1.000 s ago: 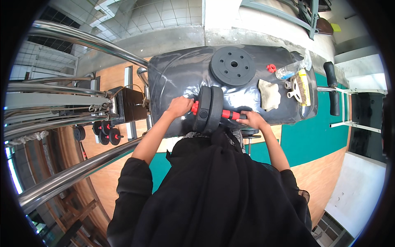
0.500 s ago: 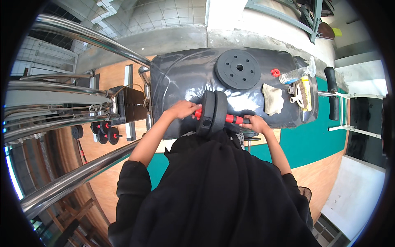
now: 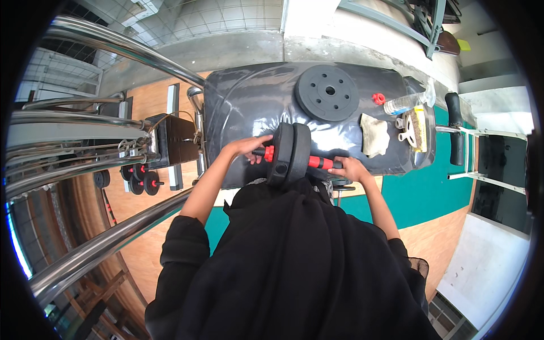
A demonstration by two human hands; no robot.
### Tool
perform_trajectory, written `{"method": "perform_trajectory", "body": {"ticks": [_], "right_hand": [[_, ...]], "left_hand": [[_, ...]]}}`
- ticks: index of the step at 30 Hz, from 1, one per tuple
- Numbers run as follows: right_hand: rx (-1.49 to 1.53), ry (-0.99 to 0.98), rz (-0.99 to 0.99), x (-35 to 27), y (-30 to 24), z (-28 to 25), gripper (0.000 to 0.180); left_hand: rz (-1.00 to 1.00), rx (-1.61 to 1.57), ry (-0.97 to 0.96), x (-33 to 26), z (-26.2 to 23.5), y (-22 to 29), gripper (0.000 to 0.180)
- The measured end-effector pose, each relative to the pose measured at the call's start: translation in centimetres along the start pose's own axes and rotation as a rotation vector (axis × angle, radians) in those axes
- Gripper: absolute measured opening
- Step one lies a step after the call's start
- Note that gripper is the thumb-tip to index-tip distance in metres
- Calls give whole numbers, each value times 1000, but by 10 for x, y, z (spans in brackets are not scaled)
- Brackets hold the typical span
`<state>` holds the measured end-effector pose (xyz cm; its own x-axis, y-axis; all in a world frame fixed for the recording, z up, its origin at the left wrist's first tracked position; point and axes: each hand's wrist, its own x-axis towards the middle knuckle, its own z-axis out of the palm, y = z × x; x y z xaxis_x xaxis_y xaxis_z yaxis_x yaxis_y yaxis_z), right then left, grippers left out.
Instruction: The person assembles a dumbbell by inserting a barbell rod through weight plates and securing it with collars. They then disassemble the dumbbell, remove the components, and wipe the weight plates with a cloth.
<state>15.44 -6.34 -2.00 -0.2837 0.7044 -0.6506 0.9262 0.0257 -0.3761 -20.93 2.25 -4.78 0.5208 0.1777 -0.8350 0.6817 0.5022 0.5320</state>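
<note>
Your left hand (image 3: pixel 245 148) has slid in against the two black weight plates (image 3: pixel 289 154), while your right hand (image 3: pixel 349 168) stays wrapped on the red dumbbell bar (image 3: pixel 317 162) at three o'clock, so the plates sit pressed together.

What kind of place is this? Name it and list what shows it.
Most likely a gym. A black weight plate lies on a padded black bench, both hands hold a red-handled dumbbell, and small dumbbells sit by chrome machine bars.

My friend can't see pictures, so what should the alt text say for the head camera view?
Seen from above, a person's left hand and right hand grip the red bar of a dumbbell with two black plates, over a black padded bench. A loose weight plate, cloth and plastic bottle lie farther along the bench.
</note>
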Motion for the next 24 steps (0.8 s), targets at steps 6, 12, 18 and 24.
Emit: {"method": "perform_trajectory", "body": {"ticks": [6, 12, 18, 24], "right_hand": [[10, -2, -10, 0, -4, -3, 68], [1, 28, -9, -2, 0, 4, 73], [50, -21, 20, 3, 4, 7, 74], [34, -16, 5, 3, 0, 0, 73]], "left_hand": [[273, -399, 369, 21, -5, -22, 91], [2, -411, -200, -13, -24, -43, 101], [576, -761, 325, -8, 14, -32, 92], [262, -727, -446, -9, 2, -93, 102]]}}
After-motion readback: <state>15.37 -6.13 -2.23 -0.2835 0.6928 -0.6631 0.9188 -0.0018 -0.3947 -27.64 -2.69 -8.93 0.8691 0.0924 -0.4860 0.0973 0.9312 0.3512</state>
